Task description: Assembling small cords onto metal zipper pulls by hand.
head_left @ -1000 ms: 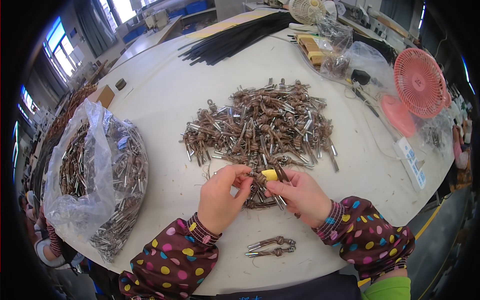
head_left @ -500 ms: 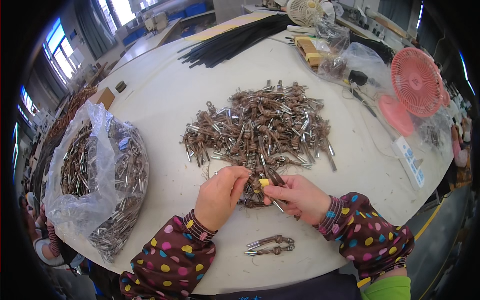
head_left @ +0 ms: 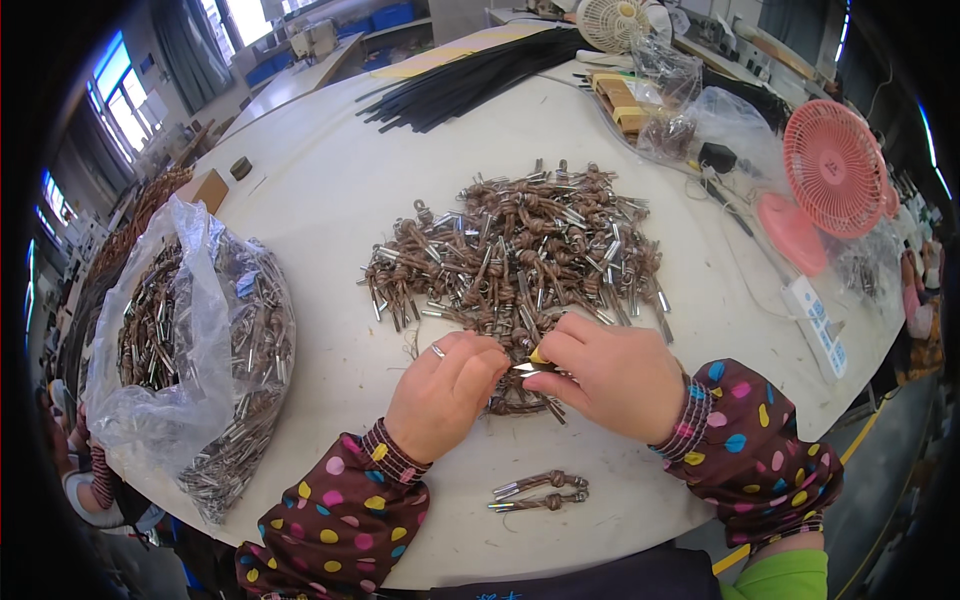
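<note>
My left hand (head_left: 445,392) is closed in a pinch at the near edge of a pile of brown knotted cords (head_left: 530,250) with silver metal tips. A cord piece seems to be between its fingertips, mostly hidden. Close beside it, my right hand (head_left: 620,380) is closed around small thread snips (head_left: 530,371), whose pale blades and a bit of yellow show. The blades point left toward the left fingertips. Nearer to me, a separate knotted cord loop (head_left: 545,490) with metal ends lies on the white table (head_left: 400,540).
At left stands a clear plastic bag (head_left: 215,350) full of similar cords. Black strips (head_left: 470,80) lie at the far side. A pink fan (head_left: 830,170), a white power strip (head_left: 815,325) and cables occupy the right.
My right hand has turned over and moved up beside the left fingertips, and the snips' blades now show. The cord strands that hung by the right hand are no longer visible there.
</note>
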`<move>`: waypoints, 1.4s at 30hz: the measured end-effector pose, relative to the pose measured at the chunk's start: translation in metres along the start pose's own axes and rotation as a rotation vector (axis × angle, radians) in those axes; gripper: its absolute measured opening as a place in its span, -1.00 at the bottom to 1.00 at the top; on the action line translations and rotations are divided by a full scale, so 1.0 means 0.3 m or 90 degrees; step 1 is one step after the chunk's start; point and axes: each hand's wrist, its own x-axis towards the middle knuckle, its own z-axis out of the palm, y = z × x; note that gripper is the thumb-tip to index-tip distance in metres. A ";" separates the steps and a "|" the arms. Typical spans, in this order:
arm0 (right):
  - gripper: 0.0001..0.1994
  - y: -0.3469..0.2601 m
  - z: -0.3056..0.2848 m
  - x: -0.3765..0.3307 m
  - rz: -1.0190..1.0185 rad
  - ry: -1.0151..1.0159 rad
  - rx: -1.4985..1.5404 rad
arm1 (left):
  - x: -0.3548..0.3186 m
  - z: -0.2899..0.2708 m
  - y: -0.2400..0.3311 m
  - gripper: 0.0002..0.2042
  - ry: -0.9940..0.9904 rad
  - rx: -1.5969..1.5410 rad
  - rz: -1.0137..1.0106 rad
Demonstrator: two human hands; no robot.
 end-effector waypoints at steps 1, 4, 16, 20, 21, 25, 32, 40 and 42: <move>-0.74 -0.001 -0.003 0.003 -0.022 -0.003 -0.027 | 0.000 0.000 0.000 -0.72 -0.006 0.011 0.014; -0.78 -0.009 -0.024 0.017 -0.060 -0.017 -0.075 | -0.005 0.000 0.000 -0.70 -0.027 0.027 0.027; -0.76 0.021 0.004 0.015 -0.092 -0.016 -0.016 | -0.014 0.022 0.011 -0.78 0.033 -0.055 -0.045; -0.68 0.052 0.063 -0.016 0.200 -0.058 0.504 | -0.023 0.020 0.042 -0.84 0.013 -0.137 -0.256; -0.58 0.041 0.045 -0.013 0.286 -0.131 0.621 | -0.025 0.028 0.039 -0.85 0.041 -0.198 -0.293; -0.56 -0.020 0.067 -0.010 0.488 -0.225 0.981 | -0.039 0.055 0.027 -0.89 0.110 -0.343 -0.354; -0.62 -0.007 0.125 -0.025 0.492 -0.041 0.973 | 0.020 -0.008 0.072 -0.75 0.032 -0.621 -0.617; -0.53 0.003 0.076 -0.043 0.297 -0.002 0.514 | 0.017 -0.031 0.052 -0.69 -0.226 -0.774 -0.758; -0.54 0.022 0.059 -0.041 0.236 0.036 0.495 | 0.020 -0.045 0.056 -0.70 -0.198 -0.796 -0.761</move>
